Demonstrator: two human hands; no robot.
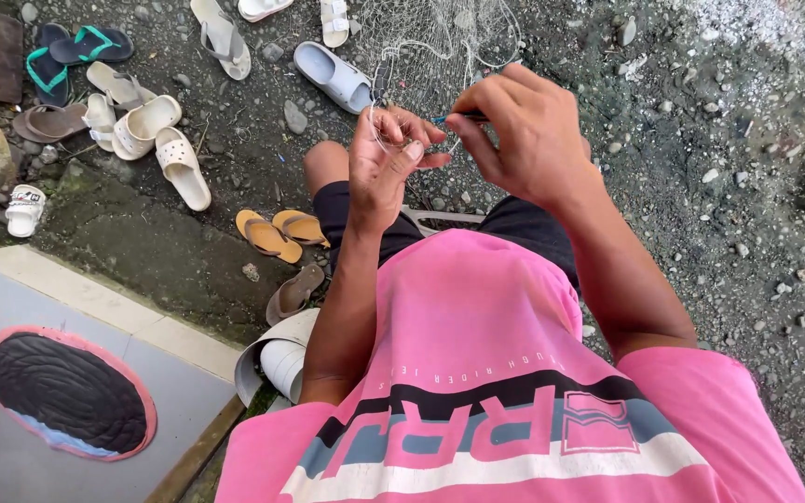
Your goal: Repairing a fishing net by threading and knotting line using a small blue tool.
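A fine, pale fishing net [440, 42] is held up in front of the knees, above a gravel ground [701, 186]. The left hand [379, 168] is curled, with fingers and thumb pinched together on a few strands of the mesh near its lower edge. The right hand [524, 130] is closed around a thin blue netting needle [449, 118], whose tip is pointed toward the strands gripped by the left hand. The two hands are kept close, nearly touching, with the net stretched upward and away from them.

Scattered footwear is seen on the ground: a white clog [333, 76] just beside the net, a pair of orange flip-flops [277, 233] near the left knee, and further white sandals [165, 144] well apart to the left. A grey slab with a dark oval patch [67, 391] is seen at lower left.

Several risks can be judged from this position. The mesh is very thin, so a strand could be snapped if it is pulled too hard between the hands. The needle could be passed through the wrong opening, since the threads are hard to tell apart against the dark gravel. The hanging net could also be snagged on the clog or on stones beneath it.
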